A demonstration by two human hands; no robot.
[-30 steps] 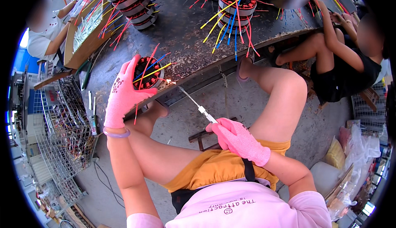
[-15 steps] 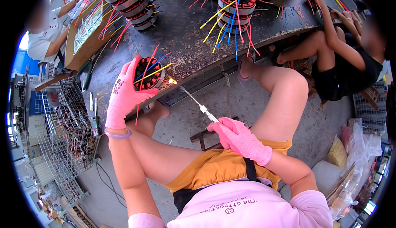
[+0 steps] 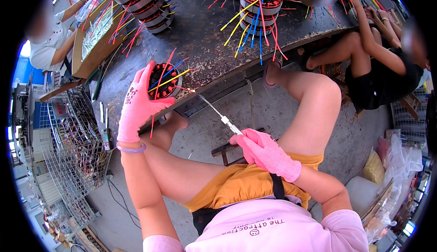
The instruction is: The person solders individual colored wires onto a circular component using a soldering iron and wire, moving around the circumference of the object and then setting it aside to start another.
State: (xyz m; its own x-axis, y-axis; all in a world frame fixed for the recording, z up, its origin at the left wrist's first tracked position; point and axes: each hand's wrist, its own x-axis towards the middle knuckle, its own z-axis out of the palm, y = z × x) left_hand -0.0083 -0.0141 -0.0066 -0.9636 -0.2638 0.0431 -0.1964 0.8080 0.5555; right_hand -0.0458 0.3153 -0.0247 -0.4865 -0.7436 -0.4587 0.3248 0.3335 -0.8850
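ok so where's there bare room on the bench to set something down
Clearest is the bench between the left stack of wound cores and the nearer stack right of it. It is crowded at front left, where the left hand cups a single core and a slim tool points in, and between the left stack and the box of white pieces.

Left hand, one: pink glove; far left; cupped in a holding pose, thumb stretched rightward, fingers reaching far.
Left wrist, one: nearly in line with the forearm.
Left forearm, one: bare; extended from near to far.
Right hand, one: pink glove; nearer; fingers curled closed, knuckles upward.
Right forearm, one: bare; slanting leftward and far, elbow bent.
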